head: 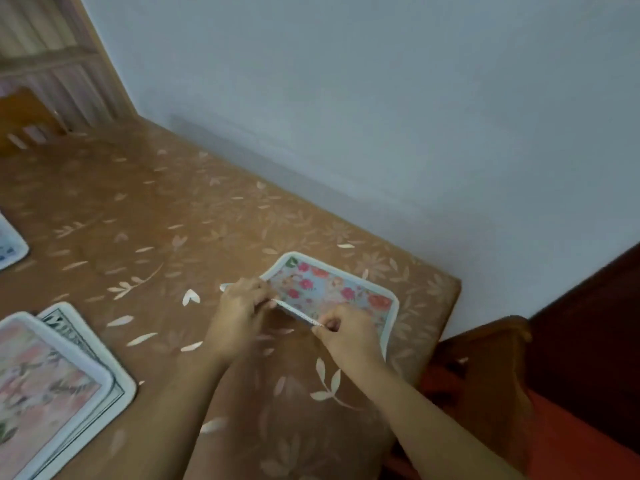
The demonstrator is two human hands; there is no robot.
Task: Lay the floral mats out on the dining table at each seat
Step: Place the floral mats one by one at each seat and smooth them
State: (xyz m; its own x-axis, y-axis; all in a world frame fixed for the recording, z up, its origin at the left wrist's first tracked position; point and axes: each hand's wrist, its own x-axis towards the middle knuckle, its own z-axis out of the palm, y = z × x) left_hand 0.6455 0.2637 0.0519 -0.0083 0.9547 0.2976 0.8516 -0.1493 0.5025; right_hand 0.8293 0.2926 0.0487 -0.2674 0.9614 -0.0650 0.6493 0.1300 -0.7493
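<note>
I am watching the left hand (240,306) and right hand (341,332) pinching the near edge of the floral mat (332,289) at the bench's (156,209) far right corner; it is risking sliding off.

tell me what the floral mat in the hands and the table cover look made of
Floral mat: looks like thin flexible plastic or laminated sheet, since its near edge bends up between the left hand and right hand; printed roses, pale border.
Table cover: probably glossy vinyl, a faint sheen over its leaf print.
</note>
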